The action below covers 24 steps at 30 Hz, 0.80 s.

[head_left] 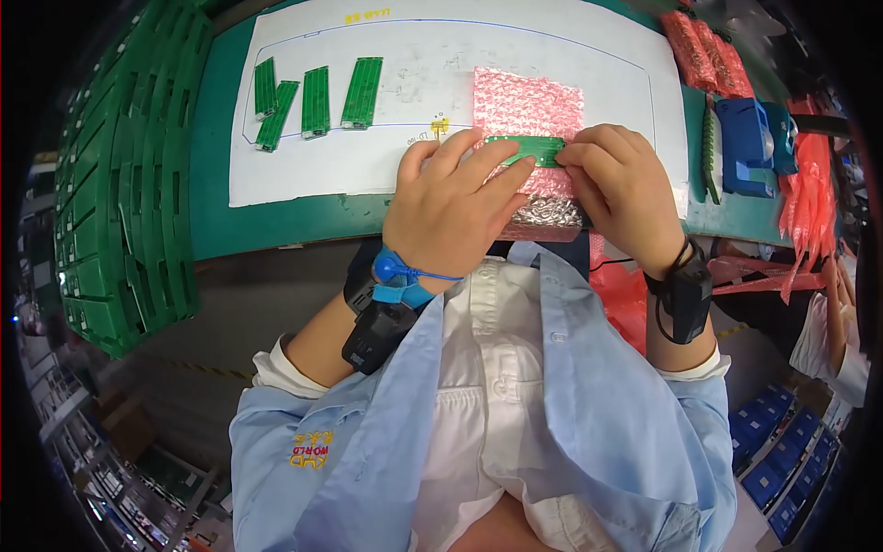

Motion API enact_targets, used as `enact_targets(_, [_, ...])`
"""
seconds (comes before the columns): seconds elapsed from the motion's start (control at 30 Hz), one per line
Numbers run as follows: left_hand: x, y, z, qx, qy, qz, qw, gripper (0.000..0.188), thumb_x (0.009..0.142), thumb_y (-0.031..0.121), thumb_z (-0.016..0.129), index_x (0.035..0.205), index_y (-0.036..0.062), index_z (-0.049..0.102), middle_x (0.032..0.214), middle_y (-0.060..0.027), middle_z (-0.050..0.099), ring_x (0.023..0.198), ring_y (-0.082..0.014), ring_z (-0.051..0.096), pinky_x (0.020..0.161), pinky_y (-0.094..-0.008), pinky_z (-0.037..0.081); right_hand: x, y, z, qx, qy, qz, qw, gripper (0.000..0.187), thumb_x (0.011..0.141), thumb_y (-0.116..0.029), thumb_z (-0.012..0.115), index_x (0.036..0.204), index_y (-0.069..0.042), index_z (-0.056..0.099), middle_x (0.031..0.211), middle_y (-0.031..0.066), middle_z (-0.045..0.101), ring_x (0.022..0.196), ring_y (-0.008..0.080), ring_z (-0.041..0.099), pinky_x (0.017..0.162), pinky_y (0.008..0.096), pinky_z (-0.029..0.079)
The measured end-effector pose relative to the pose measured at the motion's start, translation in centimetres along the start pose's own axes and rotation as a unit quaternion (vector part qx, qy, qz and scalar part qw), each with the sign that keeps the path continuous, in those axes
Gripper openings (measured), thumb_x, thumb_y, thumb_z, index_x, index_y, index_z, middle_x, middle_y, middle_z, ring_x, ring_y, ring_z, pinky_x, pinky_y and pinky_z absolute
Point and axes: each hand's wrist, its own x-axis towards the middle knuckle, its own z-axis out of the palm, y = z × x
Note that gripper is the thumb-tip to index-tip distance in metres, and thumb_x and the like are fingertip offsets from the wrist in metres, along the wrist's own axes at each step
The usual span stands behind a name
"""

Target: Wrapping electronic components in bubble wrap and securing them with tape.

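Hands meet over a narrow green circuit board (524, 147), which lies across a pink bubble-wrap sheet (529, 106) on the white paper mat (368, 156), right of centre and near the bench's front edge. The left hand (451, 207) has its fingers spread flat, tips pressing the board's left end, seemingly to pin it to the sheet; it is not clenched around anything. The right hand (621, 189) curls at the board's right end, fingertips pinching or steadying it, though whether it truly grips the board I cannot tell. The cushioned sheet under the board likely serves as padding. Far left on the mat lie 4 more green boards (317, 101) in a loose row, apart from the hands. Stacked green trays (129, 184) stand left; a blue fixture (745, 143) sits right.
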Motion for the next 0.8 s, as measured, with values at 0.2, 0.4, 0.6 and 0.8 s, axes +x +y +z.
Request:
enact_targets(0.2, [0.1,0.1,-0.1,0.009,-0.013,0.003,1.000,0.030,0.082,0.025,0.070,0.112,0.0195,0.069,0.119,0.0055,0.061,0.112,-0.0203,0.053,0.093,-0.0400,0.039,-0.3,-0.6,0.4,0.012,0.032,0.046,0.998,0.017,0.079,-0.007,0.071,0.093,-0.004,0.062,0.092,0.0107,0.062,0.087,0.0309,0.059,0.076,0.0386,0.047])
enact_targets(0.4, [0.2,0.3,-0.1,0.008,-0.018,0.004,1.000,0.029,0.083,0.024,0.069,0.112,0.0217,0.069,0.119,0.0067,0.061,0.111,-0.0209,0.054,0.093,-0.0404,0.039,-0.6,-0.5,0.1,0.020,0.017,0.055,0.998,0.016,0.078,-0.007,0.072,0.090,-0.002,0.062,0.088,0.0107,0.062,0.085,0.0308,0.059,0.075,0.0381,0.047])
enact_targets(0.6, [0.2,0.2,-0.2,0.003,-0.026,0.006,1.000,0.029,0.083,0.023,0.069,0.112,0.0229,0.069,0.119,0.0079,0.061,0.110,-0.0207,0.055,0.093,-0.0412,0.038,-0.7,0.2,0.3,0.049,0.024,0.048,0.997,0.018,0.078,-0.008,0.072,0.091,-0.002,0.062,0.086,0.0108,0.061,0.083,0.0310,0.058,0.073,0.0382,0.046])
enact_targets(0.8, [0.3,0.2,-0.2,0.004,-0.023,0.004,1.000,0.029,0.082,0.022,0.069,0.112,0.0244,0.069,0.117,0.0089,0.062,0.110,-0.0198,0.055,0.094,-0.0415,0.037,0.0,0.4,-0.6,0.072,-0.033,0.082,0.994,0.020,0.079,-0.007,0.071,0.096,-0.001,0.063,0.089,0.0117,0.062,0.086,0.0322,0.059,0.077,0.0382,0.048])
